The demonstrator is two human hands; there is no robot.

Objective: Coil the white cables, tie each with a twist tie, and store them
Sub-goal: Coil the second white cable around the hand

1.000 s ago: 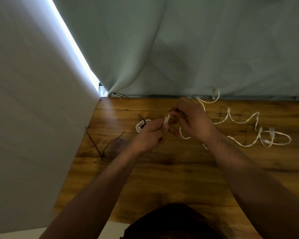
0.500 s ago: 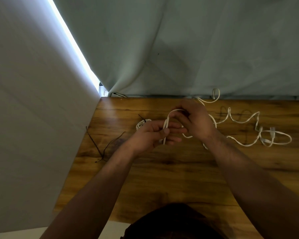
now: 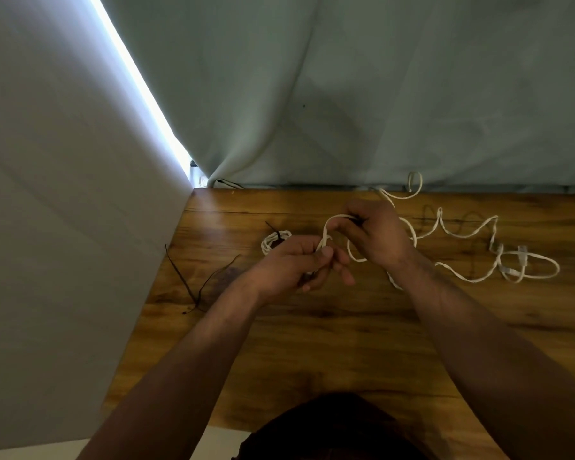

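A wooden table [image 3: 312, 343] with dark grain is seen filling the lower half of the view. Along its far edge, at twelve o'clock, a pale grey-green curtain [image 3: 346, 94] is hung in soft folds. At nine o'clock a plain pale wall [image 3: 54, 194] is met, and a bright strip of light [image 3: 140, 84] is shown between wall and curtain.

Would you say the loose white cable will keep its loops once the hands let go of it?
Probably not. The cable lies in soft waves on the table, so it looks floppy yet springy. The loop between the left hand and right hand would likely spring open. The tied coil keeps its shape.
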